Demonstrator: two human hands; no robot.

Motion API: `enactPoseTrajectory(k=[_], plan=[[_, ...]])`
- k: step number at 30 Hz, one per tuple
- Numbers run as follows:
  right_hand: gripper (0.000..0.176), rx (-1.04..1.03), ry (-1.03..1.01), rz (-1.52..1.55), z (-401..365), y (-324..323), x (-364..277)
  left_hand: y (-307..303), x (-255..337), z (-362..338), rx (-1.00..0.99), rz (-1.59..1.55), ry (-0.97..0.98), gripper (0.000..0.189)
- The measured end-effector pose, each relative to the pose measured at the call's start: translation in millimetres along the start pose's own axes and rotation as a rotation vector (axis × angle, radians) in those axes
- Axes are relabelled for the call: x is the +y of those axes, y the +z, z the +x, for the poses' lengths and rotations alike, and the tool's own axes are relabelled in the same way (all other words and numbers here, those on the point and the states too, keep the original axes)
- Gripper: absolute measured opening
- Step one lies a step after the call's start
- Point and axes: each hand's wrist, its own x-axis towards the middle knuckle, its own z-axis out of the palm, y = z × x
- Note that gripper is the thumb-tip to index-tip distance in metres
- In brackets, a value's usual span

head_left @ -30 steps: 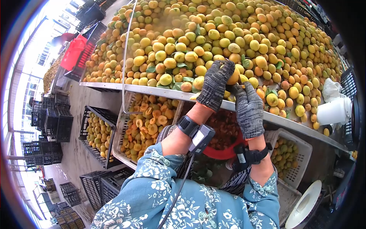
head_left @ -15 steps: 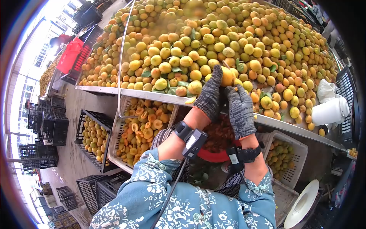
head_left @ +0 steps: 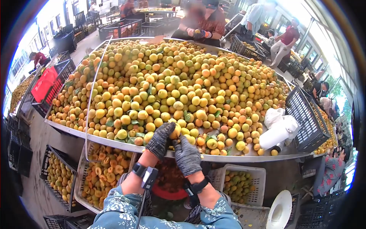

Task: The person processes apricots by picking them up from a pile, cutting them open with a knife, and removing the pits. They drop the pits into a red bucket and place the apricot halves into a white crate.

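Observation:
A yellow-orange apricot (head_left: 175, 131) is gripped in my left hand (head_left: 160, 141), which wears a dark grey knitted glove. My right hand (head_left: 187, 155), gloved alike, is closed with its fingertips against the lower side of that fruit. Whatever else the right fingers may hold is hidden. Both hands are over the near edge of a metal-rimmed table (head_left: 213, 158) heaped with apricots (head_left: 171, 89), some with green leaves among them. Below my hands, a red tub (head_left: 169, 194) contains brownish pieces too dim to make out.
A pale crate of halved apricots (head_left: 106, 171) and a black crate of whole ones (head_left: 57, 177) stand at lower left. Another pale crate (head_left: 259, 179) is below right. A white container (head_left: 272, 138) lies beside a black crate (head_left: 305, 118). Co-workers (head_left: 207, 23) stand across the table.
My view has lifted, bringing the table's far side and other people into sight. Both hands remain together at the apricot, now lower and further left in view.

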Motion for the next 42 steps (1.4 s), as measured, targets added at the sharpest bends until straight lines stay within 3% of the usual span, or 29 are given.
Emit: enactPoseTrajectory(k=[1,5,7,10,12,15,20,22,26,28,29,30,32,34,35,36,37,38,39,40,41,42], plan=[[0.038,-0.053,-0.001,-0.039,0,0,-2,-2,0,0,0.049,-0.093,-0.081,0.020],[0.035,-0.070,-0.002,-0.035,3,4,-6,-1,-1,1,0.092,-0.026,-0.032,0.020],[0.034,-0.053,0.006,-0.024,3,11,-1,1,-4,3,0.149,0.282,0.071,0.025],[0.036,-0.075,0.043,0.020,3,12,-1,8,-4,-3,0.175,0.296,0.110,0.030],[0.038,-0.031,0.062,0.191,2,18,4,6,-7,0,0.151,0.275,0.137,0.033],[0.040,-0.053,0.061,0.296,1,19,3,0,-3,1,0.086,0.166,0.078,0.014],[0.036,-0.003,0.085,0.550,-1,46,15,-7,-6,4,0.021,0.014,-0.014,0.014],[0.034,-0.073,0.159,0.885,-1,50,17,0,-2,-1,0.018,-0.056,-0.049,0.015],[0.034,-0.142,0.278,1.138,0,50,16,-5,-9,2,0.009,-0.182,-0.172,0.013],[0.035,-0.065,0.129,0.654,4,37,15,-1,-10,3,0.037,-0.092,-0.020,0.013],[0.037,-0.042,0.125,0.455,5,26,11,-8,-13,8,-0.009,-0.018,-0.003,0.015],[0.040,-0.069,0.122,0.212,6,8,0,-4,-12,9,0.075,0.116,0.050,0.021],[0.038,0.036,0.039,0.257,5,13,12,6,1,1,0.042,0.075,0.031,0.028],[0.032,0.011,-0.143,0.156,10,27,39,6,23,-8,-0.111,0.256,-0.035,0.034],[0.030,0.164,-0.546,-0.303,6,26,50,12,33,-21,-0.164,0.586,0.193,0.034],[0.034,0.072,-0.565,-0.347,5,28,53,-25,12,2,-0.310,0.721,0.231,0.031],[0.032,0.084,-0.508,-0.280,4,27,45,-28,22,-9,-0.426,1.299,0.964,0.043],[0.028,-0.130,-0.356,-0.440,1,17,37,-30,18,-11,-0.335,1.390,0.892,0.043],[0.027,-0.048,-0.401,-0.346,6,28,54,-34,7,-8,-0.226,1.432,1.016,0.040],[0.023,-0.124,-0.080,0.532,10,31,54,-33,0,-6,-0.135,1.478,1.149,0.038],[0.025,-0.090,-0.093,0.483,17,46,87,-1,19,-11,-0.032,0.883,0.496,0.030],[0.029,-0.151,0.232,0.813,14,30,53,2,19,6,0.019,0.449,0.087,0.036]])
